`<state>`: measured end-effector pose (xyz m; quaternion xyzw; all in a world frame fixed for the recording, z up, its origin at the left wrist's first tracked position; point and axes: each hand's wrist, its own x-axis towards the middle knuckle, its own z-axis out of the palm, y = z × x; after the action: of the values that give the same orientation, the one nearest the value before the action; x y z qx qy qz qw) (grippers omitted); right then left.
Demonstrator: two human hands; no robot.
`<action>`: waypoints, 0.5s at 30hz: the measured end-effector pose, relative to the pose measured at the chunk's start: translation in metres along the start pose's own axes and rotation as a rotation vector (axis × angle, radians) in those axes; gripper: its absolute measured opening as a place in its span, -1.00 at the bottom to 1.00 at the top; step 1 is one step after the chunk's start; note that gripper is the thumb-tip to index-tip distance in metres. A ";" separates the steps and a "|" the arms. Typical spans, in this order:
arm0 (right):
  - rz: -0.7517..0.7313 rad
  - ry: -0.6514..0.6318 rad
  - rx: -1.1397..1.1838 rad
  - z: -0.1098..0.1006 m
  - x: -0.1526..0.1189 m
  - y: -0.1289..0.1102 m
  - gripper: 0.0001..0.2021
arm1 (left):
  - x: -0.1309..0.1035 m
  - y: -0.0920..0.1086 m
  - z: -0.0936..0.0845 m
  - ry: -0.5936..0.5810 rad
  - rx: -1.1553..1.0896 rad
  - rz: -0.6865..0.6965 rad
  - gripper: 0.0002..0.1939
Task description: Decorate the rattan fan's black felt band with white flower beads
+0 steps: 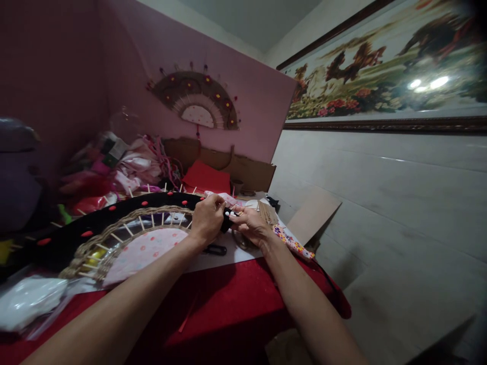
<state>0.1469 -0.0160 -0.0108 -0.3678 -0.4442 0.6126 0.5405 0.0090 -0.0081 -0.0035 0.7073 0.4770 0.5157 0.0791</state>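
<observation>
From where I stand, the fan (148,251) looks well advanced; it lies on the red-covered table (228,289) with its pink cloth middle, its pale sticks (154,219), its woven cord (99,233) and its black band (129,205) all in place; red dots (144,203) run along that band, while at the fan's right end, between the hands, sit small white dots (232,213); that end seems the part in hand, and I would judge the white ones unfinished next to the red; whether more is left I cannot tell, as fingers hide much of it; the left hand (207,218) has its fingertips pressed together at the band's end, though what lies between them is too small to make out; the right hand (251,223) pinches the band beside the white dots; behind the fan, a brown fan (194,91) with red and yellow trimmings hangs on a pink panel (262,116), which looks complete
</observation>
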 end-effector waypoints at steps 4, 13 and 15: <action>-0.002 0.007 -0.014 -0.001 0.001 0.000 -0.63 | 0.000 -0.001 -0.001 0.000 -0.021 -0.019 -0.84; -0.015 0.022 -0.039 -0.003 0.002 0.002 -0.66 | 0.000 -0.002 -0.001 -0.002 -0.045 -0.030 -0.86; -0.009 -0.011 -0.036 -0.004 0.001 0.001 -0.68 | 0.000 -0.003 -0.001 0.002 -0.046 -0.030 -0.86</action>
<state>0.1499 -0.0140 -0.0130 -0.3723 -0.4598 0.6040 0.5341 0.0065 -0.0069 -0.0043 0.6976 0.4755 0.5261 0.1024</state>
